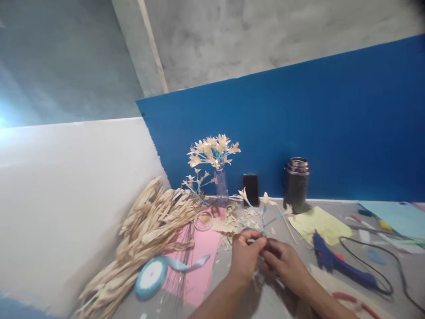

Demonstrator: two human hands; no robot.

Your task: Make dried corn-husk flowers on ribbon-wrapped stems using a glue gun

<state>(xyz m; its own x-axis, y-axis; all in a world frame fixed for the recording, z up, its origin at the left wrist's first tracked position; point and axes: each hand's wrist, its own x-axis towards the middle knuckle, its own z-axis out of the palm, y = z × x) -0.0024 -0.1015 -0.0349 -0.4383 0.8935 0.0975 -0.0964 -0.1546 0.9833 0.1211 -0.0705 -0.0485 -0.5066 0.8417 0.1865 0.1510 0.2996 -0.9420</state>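
My left hand (246,250) and my right hand (282,259) meet over the table with their fingertips pinched together. Between them they hold a branched artificial flower stem (264,215), wrapped in light blue, with cream husk flowers at its tips. The stem's lower end is hidden by my fingers. Behind my hands, cream scraps lie scattered on the table. To the left, a roll of light blue ribbon (151,278) has its loose end stretched over pink paper (197,259). A bundle of thin dark wires (181,279) also lies on that paper.
Dried corn husks (146,235) are heaped at left. At the back stand a clear vase (221,188) of husk flowers, a phone (250,189) and a dark flask (296,186). A blue glue gun (341,263) with a looping cord lies at right, near yellow paper (318,226).
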